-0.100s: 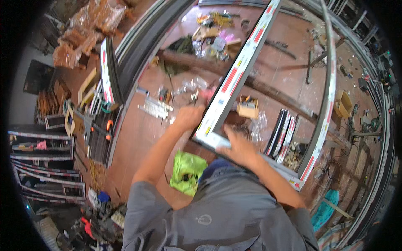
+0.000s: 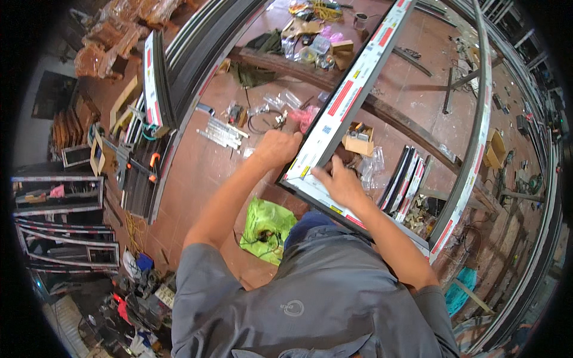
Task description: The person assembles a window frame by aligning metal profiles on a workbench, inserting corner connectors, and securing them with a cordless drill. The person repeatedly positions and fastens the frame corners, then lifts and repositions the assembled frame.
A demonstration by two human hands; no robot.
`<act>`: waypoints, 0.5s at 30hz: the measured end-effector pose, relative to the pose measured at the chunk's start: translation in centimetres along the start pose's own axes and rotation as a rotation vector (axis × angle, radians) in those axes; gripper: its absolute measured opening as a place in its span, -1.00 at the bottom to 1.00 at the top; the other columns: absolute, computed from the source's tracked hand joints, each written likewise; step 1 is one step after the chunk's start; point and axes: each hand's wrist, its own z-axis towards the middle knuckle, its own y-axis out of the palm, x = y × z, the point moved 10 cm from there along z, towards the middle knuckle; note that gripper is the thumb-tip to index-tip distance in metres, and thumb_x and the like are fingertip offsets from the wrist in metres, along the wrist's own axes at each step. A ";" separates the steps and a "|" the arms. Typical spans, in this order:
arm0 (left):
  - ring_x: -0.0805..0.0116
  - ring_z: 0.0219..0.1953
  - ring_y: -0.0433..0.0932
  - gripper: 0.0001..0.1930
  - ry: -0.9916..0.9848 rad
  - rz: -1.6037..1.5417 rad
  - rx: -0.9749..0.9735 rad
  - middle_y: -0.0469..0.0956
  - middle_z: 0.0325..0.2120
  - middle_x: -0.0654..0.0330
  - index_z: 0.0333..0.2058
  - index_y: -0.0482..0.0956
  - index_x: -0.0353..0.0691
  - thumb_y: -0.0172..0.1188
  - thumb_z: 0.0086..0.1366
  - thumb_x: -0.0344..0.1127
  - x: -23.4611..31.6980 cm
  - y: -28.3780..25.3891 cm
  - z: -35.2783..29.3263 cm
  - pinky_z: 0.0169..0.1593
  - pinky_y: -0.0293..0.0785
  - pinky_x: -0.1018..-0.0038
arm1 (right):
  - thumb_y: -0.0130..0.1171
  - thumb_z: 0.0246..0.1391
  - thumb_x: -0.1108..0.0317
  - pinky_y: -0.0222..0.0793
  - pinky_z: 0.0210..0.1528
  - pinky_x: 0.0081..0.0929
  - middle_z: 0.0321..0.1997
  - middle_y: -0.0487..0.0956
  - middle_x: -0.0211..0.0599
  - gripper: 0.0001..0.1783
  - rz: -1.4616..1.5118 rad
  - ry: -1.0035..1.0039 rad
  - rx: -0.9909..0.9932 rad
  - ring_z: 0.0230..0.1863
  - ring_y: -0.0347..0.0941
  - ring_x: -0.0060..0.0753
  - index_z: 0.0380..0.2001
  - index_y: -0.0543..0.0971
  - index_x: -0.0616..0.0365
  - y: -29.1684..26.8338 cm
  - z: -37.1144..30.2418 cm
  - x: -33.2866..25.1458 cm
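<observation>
A metal window or door frame (image 2: 341, 98), dark with white and red protective tape, lies across in front of me, its mitred corner closest to my body. My left hand (image 2: 279, 149) is closed in a fist against the outer edge of the long rail, just above that corner. Whatever its fingers hold is hidden. On the inner side of the corner, my right hand (image 2: 343, 186) rests with its thumb on the taped face of the frame and its fingers over the inner edge. The fingertips there are partly hidden.
A dark beam (image 2: 412, 122) runs beneath the frame. Inside its outline are an opened cardboard box (image 2: 358, 141) and several taped profile pieces (image 2: 409, 185). A lime-green bag (image 2: 267, 230) lies by my legs. Silver strips (image 2: 222, 132) lie on the floor at left, near long stacked profiles (image 2: 203, 59).
The view has shifted, so the frame appears higher. My right thumb is nearer the inner corner, and my left fist sits slightly further up the rail.
</observation>
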 end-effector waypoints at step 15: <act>-0.04 -0.37 0.73 -0.85 -0.114 -0.156 0.072 0.72 -0.40 0.03 -0.31 0.56 -0.19 0.10 0.37 -0.27 -1.2 0.6 0.7 -0.34 0.62 0.09 | 0.12 0.34 -0.37 0.53 0.06 -0.22 -0.02 0.69 0.15 -0.07 0.239 0.078 0.108 0.00 0.63 -0.09 0.05 0.55 0.53 0.5 4.7 1.4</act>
